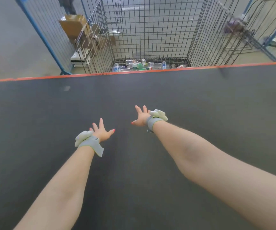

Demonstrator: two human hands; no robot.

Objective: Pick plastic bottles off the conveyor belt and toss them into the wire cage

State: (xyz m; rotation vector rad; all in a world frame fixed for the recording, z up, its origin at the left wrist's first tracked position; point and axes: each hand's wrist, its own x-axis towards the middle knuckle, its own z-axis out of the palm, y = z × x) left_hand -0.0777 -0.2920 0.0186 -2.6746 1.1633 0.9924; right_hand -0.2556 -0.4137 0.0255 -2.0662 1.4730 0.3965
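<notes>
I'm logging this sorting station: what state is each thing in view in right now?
Left hand: open, fingers spread, holding nothing.
Right hand: open, fingers spread, holding nothing.
Conveyor belt: no bottle on the visible stretch.
Wire cage: mostly empty.
Plastic bottles: lying on the cage floor.
Cardboard box: open, beyond the cage's left wall.

Both arms reach out over the dark conveyor belt [200, 100], left hand [101, 132] and right hand [141, 117] spread-fingered and holding nothing, while plastic bottles [139, 65] lie heaped on the wire cage [150, 30] floor beyond the belt's orange edge [84, 75].
</notes>
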